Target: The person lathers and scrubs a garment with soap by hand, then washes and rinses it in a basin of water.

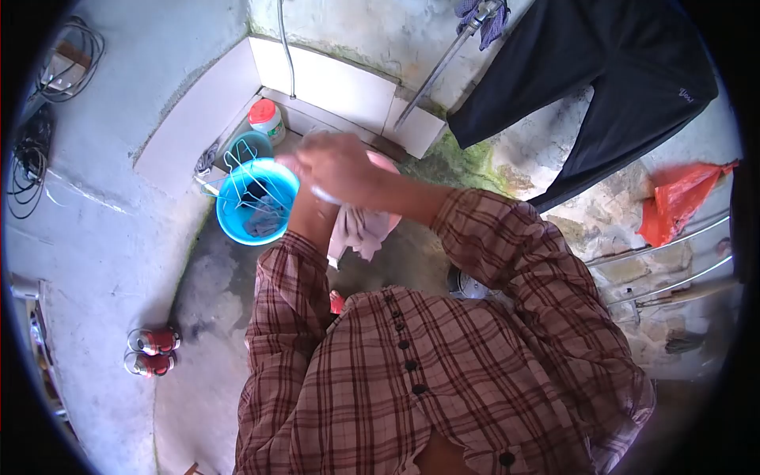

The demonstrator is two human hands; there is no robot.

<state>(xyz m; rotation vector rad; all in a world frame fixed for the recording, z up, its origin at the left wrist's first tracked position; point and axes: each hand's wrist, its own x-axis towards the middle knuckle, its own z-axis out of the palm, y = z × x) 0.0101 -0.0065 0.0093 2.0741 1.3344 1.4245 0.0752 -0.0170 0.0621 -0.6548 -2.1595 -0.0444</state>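
Observation:
My right hand [342, 166] is closed and lies across my left hand [305, 154], in front of my chest. Both are blurred, and what they grip, if anything, is hidden. A pale pinkish cloth [362, 231] shows just below my wrists, over a pink basin [388, 165] that my forearm partly covers. I cannot tell whether the cloth is held or lies on the basin. To the left, close to my left hand, stands a blue basin [224, 210] with wet dark and grey cloth [265, 220] inside. Light blue wire hangers [241, 170] lie across its rim.
A red-lidded tub [267, 117] and a teal bucket [252, 144] stand behind the blue basin. Dark trousers [590, 59] hang at upper right, near a metal tap pipe [443, 70]. A red bag [677, 202] is at right; two red cans [154, 352] stand at left.

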